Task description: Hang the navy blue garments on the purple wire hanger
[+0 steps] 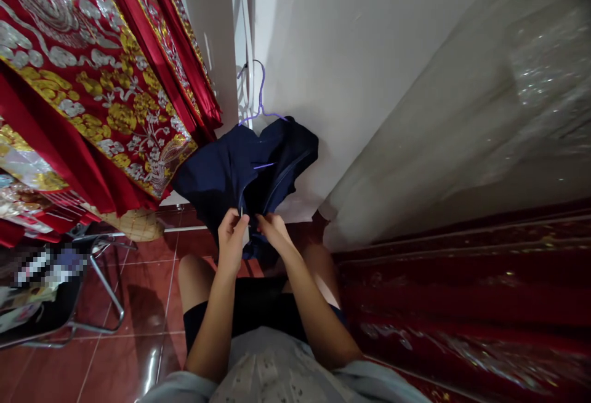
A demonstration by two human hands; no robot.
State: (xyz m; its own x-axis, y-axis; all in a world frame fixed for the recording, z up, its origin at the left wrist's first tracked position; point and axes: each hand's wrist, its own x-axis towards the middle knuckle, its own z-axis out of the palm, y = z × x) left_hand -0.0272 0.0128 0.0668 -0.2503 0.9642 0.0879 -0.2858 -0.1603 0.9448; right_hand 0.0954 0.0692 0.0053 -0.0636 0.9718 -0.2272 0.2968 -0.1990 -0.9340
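Note:
A dark blue garment [221, 160] hangs in front of me on a thin purple wire hanger [261, 92], its front gaping open. My left hand [232, 234] pinches the left front edge near the lower end of the opening. A small white piece [246, 235], perhaps a tag, shows beside its fingers. Close by on the other side, my right hand [276, 231] has its fingers closed on the opposite edge. The hands are a short gap apart, and the garment's lower part is partly hidden behind them.
Red embroidered cloths [106, 83] hang at the left. A black folding chair [60, 304] with items on it stands lower left, on red floor tiles [138, 304]. A pale wall [351, 52] rises behind the garment. Sheer plastic-like covering [462, 126] and red cloth [462, 292] fill the right.

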